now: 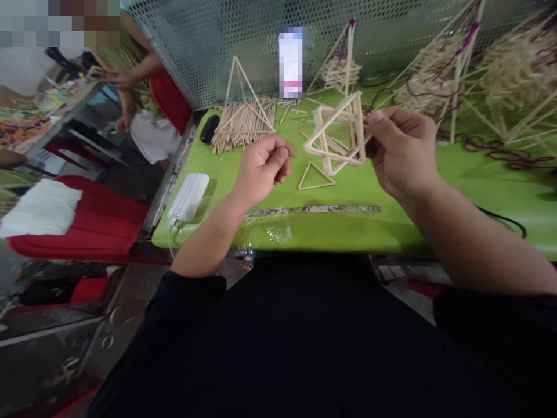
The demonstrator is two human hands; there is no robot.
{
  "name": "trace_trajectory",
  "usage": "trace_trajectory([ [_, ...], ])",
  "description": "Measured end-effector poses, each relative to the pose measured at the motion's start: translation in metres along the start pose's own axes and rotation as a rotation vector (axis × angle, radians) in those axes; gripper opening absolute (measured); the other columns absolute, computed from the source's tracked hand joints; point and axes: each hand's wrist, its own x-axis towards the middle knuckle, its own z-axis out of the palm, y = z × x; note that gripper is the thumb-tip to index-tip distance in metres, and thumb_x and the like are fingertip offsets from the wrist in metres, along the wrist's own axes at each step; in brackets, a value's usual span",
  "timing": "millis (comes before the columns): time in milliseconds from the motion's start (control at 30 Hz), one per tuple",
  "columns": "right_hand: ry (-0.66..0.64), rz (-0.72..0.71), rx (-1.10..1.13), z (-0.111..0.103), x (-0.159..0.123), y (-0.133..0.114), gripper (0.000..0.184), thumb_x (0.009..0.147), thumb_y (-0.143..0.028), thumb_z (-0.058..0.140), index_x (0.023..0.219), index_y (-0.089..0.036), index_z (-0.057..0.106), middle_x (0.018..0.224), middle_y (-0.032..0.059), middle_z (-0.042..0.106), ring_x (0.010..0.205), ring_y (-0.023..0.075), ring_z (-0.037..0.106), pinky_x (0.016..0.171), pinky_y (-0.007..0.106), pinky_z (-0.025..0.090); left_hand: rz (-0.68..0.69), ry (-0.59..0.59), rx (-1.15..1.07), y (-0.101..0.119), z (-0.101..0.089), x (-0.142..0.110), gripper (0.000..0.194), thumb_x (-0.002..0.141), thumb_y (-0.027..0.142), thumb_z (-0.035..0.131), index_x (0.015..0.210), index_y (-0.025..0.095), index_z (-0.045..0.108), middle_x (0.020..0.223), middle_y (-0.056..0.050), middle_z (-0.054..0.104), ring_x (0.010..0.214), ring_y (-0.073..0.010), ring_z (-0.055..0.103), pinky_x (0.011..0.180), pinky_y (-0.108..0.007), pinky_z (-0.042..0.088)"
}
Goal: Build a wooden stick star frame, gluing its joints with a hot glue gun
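Note:
My right hand (407, 148) pinches the right side of a frame (361, 136) built from thin wooden sticks in overlapping triangles, held above the table. To the left of that frame is my left hand (264, 165), its fingers curled and the thumb against the index finger. Whether anything small sits in that pinch I cannot make out. Below the held frame, a flat stick triangle (317, 187) lies on the green tabletop (400, 226). Behind my left hand, a pile of loose sticks (243, 125) has a taller stick triangle (253, 87) standing at it.
A craft knife or similar long strip (342, 209) lies near the front edge, beside clear plastic wrap (278, 229). At left are a white power bank (189, 196) with cable and a black object (210, 129). Stick structures with purple cord (435, 75) stand back right. Another person (143, 87) sits left.

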Motion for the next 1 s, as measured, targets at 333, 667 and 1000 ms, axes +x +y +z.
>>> trace_trajectory([
  [333,0.024,-0.006,0.026,0.002,0.000,-0.004,0.050,0.077,-0.077,0.107,0.081,-0.034,0.083,0.071,-0.0018,0.077,0.054,0.0169,0.061,0.048,0.039,0.054,-0.047,0.110,-0.014,-0.005,-0.010,0.009,0.021,0.108,0.028,0.084,0.128,0.029,0.081,0.103,-0.002,0.090,0.116,-0.0249,0.090,0.109,-0.043,0.070],
  [667,0.003,-0.053,0.051,-0.002,0.001,0.000,0.041,0.089,-0.066,0.104,0.085,-0.032,0.081,0.074,0.0017,0.077,0.054,0.0190,0.064,0.049,0.042,0.052,-0.166,0.106,-0.107,-0.017,-0.027,0.023,0.045,0.106,0.019,0.080,0.146,0.037,0.074,0.162,-0.005,0.079,0.131,-0.0245,0.087,0.108,-0.041,0.075],
  [1000,0.010,-0.020,-0.028,0.002,-0.006,-0.022,0.044,0.086,-0.068,0.104,0.082,-0.031,0.081,0.076,0.0005,0.079,0.057,0.0180,0.065,0.054,0.040,0.058,-0.089,0.150,0.416,-0.058,-0.048,0.035,0.021,0.103,0.035,0.092,0.120,0.027,0.085,0.082,0.000,0.080,0.080,-0.0202,0.081,0.079,-0.037,0.069],
])
